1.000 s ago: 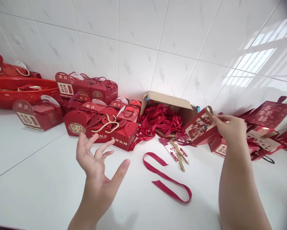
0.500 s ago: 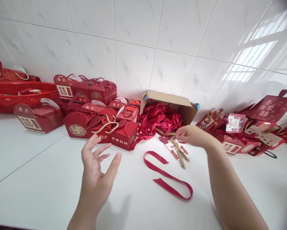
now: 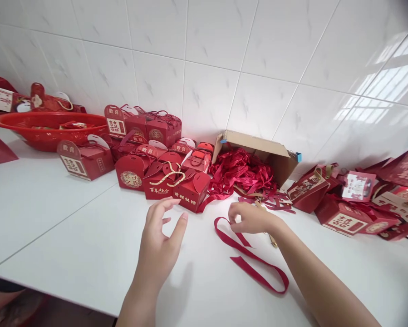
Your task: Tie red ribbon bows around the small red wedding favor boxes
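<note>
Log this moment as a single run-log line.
left hand: open, empty, above white counter | right hand: curled over loose ribbon, contact unclear | cardboard box: ribbon heap spilling out

Bright, soft light; window glare right, faint shadows, curved edges.

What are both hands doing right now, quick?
Left hand: open and empty.
Right hand: fingers curled by the red ribbon; I can't tell if they're pinching it.
</note>
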{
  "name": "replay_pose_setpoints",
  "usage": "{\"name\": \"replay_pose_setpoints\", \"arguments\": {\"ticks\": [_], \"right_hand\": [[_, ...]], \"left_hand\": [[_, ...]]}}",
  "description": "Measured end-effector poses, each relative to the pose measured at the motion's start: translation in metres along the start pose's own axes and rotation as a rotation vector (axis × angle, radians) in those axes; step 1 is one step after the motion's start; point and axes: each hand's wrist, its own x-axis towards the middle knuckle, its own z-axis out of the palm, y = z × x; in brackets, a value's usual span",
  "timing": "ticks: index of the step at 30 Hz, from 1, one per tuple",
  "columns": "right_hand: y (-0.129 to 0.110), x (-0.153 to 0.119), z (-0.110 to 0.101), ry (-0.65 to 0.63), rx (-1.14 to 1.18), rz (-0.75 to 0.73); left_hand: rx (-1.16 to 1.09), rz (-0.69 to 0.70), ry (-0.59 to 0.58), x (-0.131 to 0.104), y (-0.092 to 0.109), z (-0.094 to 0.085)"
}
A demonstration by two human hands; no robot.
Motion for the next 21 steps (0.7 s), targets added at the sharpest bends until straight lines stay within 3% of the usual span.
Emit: {"name": "replay_pose_setpoints", "arguments": {"ticks": [6, 12, 15, 19, 21], "right_hand": [[-0.028, 0.032, -0.011, 0.081, 0.143, -0.143], [-0.025, 0.091, 0.0, 0.129, 0.368, -0.122], [-0.027, 0.091, -0.001, 0.009, 0.43, -0.179], [-0.044, 0.068, -0.021, -0.312, 0.504, -0.309], [-0.054, 0.055, -0.032, -0.327, 0.496, -0.334]], "left_hand": [[0.03, -0.041, -0.015, 0.003, -0.003, -0.003], [0.047, -0.09, -0.013, 0.003, -0.009, -0.005], [0.047, -0.113, 0.031, 0.003, -0.01, -0.004], [0.065, -0.07, 0.111, 0.003, -0.008, -0.003], [0.093, -0.035, 0.122, 0.002, -0.005, -0.004]]}}
